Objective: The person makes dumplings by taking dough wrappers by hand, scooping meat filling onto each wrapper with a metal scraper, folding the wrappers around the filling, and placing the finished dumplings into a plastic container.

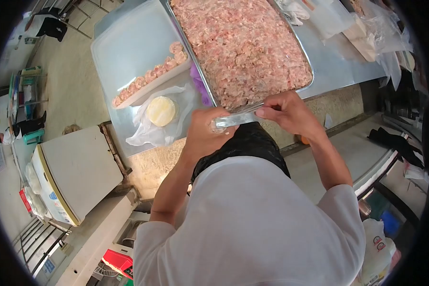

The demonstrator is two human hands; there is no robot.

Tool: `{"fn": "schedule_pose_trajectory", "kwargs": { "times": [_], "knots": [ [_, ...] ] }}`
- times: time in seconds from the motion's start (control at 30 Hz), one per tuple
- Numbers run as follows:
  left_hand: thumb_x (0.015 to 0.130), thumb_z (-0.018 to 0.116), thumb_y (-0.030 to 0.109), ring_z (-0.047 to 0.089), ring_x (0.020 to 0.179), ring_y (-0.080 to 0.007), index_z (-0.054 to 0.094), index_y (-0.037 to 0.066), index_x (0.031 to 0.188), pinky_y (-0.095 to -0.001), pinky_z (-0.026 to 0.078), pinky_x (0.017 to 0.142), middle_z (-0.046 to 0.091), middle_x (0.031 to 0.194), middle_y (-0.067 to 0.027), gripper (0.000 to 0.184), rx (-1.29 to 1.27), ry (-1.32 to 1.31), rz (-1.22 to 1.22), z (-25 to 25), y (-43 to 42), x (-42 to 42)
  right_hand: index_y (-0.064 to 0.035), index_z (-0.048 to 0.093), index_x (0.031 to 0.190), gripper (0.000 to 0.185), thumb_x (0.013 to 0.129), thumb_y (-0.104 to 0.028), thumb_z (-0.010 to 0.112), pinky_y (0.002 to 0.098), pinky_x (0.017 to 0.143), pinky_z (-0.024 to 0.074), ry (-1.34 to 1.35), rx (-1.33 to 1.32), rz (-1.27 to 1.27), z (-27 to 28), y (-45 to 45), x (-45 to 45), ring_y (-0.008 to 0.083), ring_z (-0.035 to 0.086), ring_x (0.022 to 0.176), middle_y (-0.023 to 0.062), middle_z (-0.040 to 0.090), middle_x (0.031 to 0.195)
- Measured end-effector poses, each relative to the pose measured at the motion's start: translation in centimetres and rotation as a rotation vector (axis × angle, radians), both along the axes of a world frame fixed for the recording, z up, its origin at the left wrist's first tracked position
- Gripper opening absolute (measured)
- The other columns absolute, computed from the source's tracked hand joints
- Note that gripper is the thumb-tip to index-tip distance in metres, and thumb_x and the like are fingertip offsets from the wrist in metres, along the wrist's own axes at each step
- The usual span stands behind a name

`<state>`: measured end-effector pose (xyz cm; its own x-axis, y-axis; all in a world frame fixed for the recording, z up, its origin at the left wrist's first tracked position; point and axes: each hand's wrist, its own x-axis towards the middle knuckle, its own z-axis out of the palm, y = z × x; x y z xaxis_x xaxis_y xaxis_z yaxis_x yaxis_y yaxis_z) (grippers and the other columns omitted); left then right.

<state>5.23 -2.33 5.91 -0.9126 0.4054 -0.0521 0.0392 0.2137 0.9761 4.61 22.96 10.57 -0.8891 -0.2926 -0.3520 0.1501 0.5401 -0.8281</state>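
Right hand [291,114] pinches one end of a flat metal spatula [242,119] between thumb and fingers; left hand [206,129] sits partly curled at the other end, though I cannot tell how firmly it grips or what it holds; the blade's long axis runs hand to hand, just short of the tray [312,76] of minced meat [245,52]; filled dumplings [150,76] lie forward and left, nearer the left hand.

Fairly bright, even light is spreading, glinting on the flat silvery strip [238,120] and the bluish-grey metal worktop [341,62]. The wide lens is bending outer lines and blackening the corners.
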Motion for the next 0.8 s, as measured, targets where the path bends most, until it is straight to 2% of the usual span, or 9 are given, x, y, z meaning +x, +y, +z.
{"fn": "schedule_pose_trajectory", "kwargs": {
  "times": [0.07,0.13,0.23,0.37,0.5,0.57,0.67,0.8],
  "knots": [
    [0.073,0.093,0.019,0.062,0.075,-0.0105,0.073,0.001,0.101,-0.0276,0.051,0.071,0.07,0.082,-0.0019,0.038,-0.007,-0.016,0.039,-0.9,-0.9,0.3,0.0036,0.065,0.075,0.03,0.092,-0.019,0.075,0.0336,0.053,0.0352,0.006,0.02,-0.051,0.6,1.5,-0.4,0.0092,0.039,0.058,0.0023,0.045,0.058],
    [0.07,0.095,0.022,0.063,0.081,-0.0116,0.071,0.002,0.11,-0.0281,0.052,0.074,0.07,0.09,-0.0018,0.051,0.039,-0.006,0.185,0.3,0.0,0.3,0.0038,0.065,0.075,0.031,0.093,-0.02,0.075,0.0337,0.053,0.0347,0.009,0.043,-0.096,0.6,2.7,-0.6,0.0093,0.039,0.059,0.0029,0.044,0.058],
    [0.068,0.097,0.023,0.064,0.087,-0.0134,0.066,0.002,0.118,-0.0291,0.052,0.077,0.069,0.098,-0.003,0.062,0.096,0.024,0.147,-1.2,0.0,-0.1,0.0043,0.064,0.075,0.032,0.093,-0.02,0.074,0.0341,0.054,0.0343,0.014,0.085,-0.125,0.7,3.1,-1.1,0.0098,0.038,0.059,0.004,0.042,0.058],
    [0.071,0.096,0.022,0.063,0.086,-0.0125,0.066,0.001,0.11,-0.0282,0.051,0.076,0.067,0.095,-0.0028,0.053,0.088,-0.13,0.029,-1.4,-0.7,-0.2,0.0046,0.064,0.074,0.031,0.093,-0.018,0.073,0.0343,0.053,0.0347,-0.027,0.074,-0.075,1.6,1.0,-1.1,0.0103,0.038,0.059,0.0052,0.041,0.058],
    [0.075,0.092,0.021,0.061,0.08,-0.0089,0.068,0.002,0.095,-0.0271,0.049,0.07,0.067,0.084,-0.0008,0.037,0.031,-0.061,0.012,-0.9,-0.9,-0.2,0.0045,0.064,0.075,0.03,0.093,-0.017,0.074,0.0345,0.053,0.0357,-0.048,-0.053,-0.026,0.5,-0.7,-0.6,0.0111,0.039,0.058,0.0058,0.043,0.058],
    [0.077,0.09,0.02,0.06,0.076,-0.0075,0.069,0.002,0.088,-0.0264,0.047,0.068,0.067,0.078,-0.0005,0.03,0.01,-0.043,0.02,-0.5,-0.9,-0.2,0.0042,0.064,0.075,0.029,0.093,-0.017,0.074,0.0346,0.053,0.036,0.0,-0.029,-0.021,0.4,-0.1,-0.7,0.0114,0.039,0.058,0.0049,0.043,0.058],
    [0.078,0.087,0.016,0.058,0.069,-0.0078,0.069,0.002,0.082,-0.0268,0.047,0.066,0.067,0.073,-0.0019,0.024,-0.046,-0.106,0.04,-0.7,-0.7,-0.2,0.0037,0.064,0.074,0.03,0.092,-0.017,0.074,0.0347,0.053,0.0361,0.023,-0.029,-0.014,1.5,-0.3,-1.2,0.0113,0.04,0.057,0.0043,0.044,0.057],
    [0.078,0.085,0.012,0.057,0.066,-0.0081,0.069,0.001,0.081,-0.0262,0.046,0.063,0.067,0.07,-0.0037,0.019,-0.031,0.018,0.021,0.3,-0.6,-0.5,0.0034,0.064,0.073,0.03,0.092,-0.017,0.075,0.0346,0.053,0.0362,-0.093,-0.004,0.017,1.1,-0.7,-1.4,0.0111,0.041,0.057,0.0052,0.047,0.057]
  ]
}}
